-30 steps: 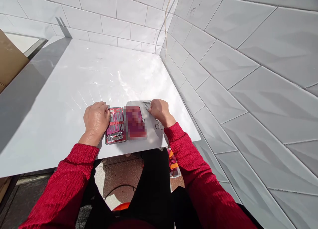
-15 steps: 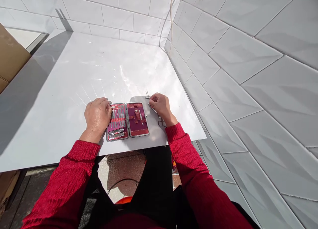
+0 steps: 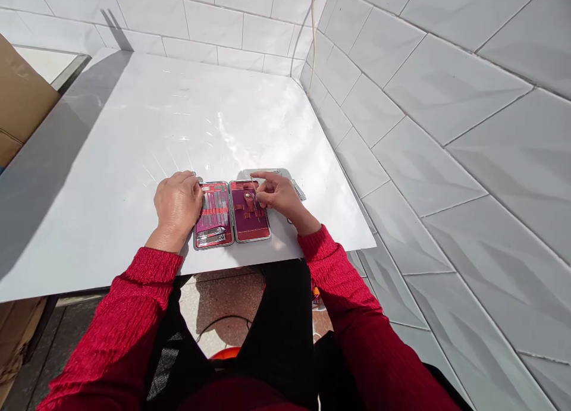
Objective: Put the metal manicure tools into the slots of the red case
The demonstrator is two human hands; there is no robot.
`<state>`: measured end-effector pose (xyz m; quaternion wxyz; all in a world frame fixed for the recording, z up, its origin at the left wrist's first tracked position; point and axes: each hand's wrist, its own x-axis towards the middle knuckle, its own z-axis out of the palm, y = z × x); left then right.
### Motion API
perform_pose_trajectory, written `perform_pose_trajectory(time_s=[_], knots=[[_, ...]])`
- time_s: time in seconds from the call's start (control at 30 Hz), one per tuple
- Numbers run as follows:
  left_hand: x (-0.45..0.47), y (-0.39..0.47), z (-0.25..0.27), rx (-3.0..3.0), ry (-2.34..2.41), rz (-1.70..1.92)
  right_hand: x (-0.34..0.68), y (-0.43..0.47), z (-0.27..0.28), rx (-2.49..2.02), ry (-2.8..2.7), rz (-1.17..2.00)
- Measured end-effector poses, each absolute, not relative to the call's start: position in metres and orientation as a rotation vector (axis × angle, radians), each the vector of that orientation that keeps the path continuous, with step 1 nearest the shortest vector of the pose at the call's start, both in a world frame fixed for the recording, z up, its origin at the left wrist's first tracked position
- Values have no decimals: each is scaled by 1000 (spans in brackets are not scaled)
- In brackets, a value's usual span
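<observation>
A manicure set case lies open like a book near the table's front edge. Its left half holds a row of slim metal tools under a red band, with nail clippers below them. The purple right half has red leather loops with a small tool among them. My left hand grips the case's left edge with curled fingers. Over the right half, my right hand pinches a thin metal tool; its exact kind is too small to tell.
Several loose metal tools lie on the white table to the right of the case, partly behind my right hand. Tiled walls border the table at the back and right. A cardboard box stands at the far left.
My right hand has moved left from the loose tools to above the case's right half, carrying a thin metal tool. My left hand stays on the case.
</observation>
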<state>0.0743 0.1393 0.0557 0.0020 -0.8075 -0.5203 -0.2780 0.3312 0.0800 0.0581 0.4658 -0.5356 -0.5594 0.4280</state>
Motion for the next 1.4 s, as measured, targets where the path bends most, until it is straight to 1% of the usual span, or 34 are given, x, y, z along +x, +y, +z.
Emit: perform_pose_trajectory(time_s=[0.13, 0.23, 0.4, 0.6, 0.83, 1.13, 1.4], knots=[[74, 140, 55, -2527, -1630, -873, 333, 81, 53, -1267, -1339, 1032], [74, 140, 55, -2525, -1625, -870, 333, 80, 56, -1236, -1327, 1074], [74, 140, 54, -2536, -1637, -891, 332, 78, 63, -1278, -1368, 1132], [75, 140, 56, -2535, -1648, -853, 331, 76, 65, -1391, -1325, 1108], [75, 140, 56, -2549, -1648, -873, 329, 75, 59, -1434, -1326, 964], [75, 139, 56, -2558, -1638, -895, 329, 75, 57, -1484, -1406, 869], [75, 140, 55, -2548, -1646, -887, 327, 73, 59, -1562, -1549, 722]])
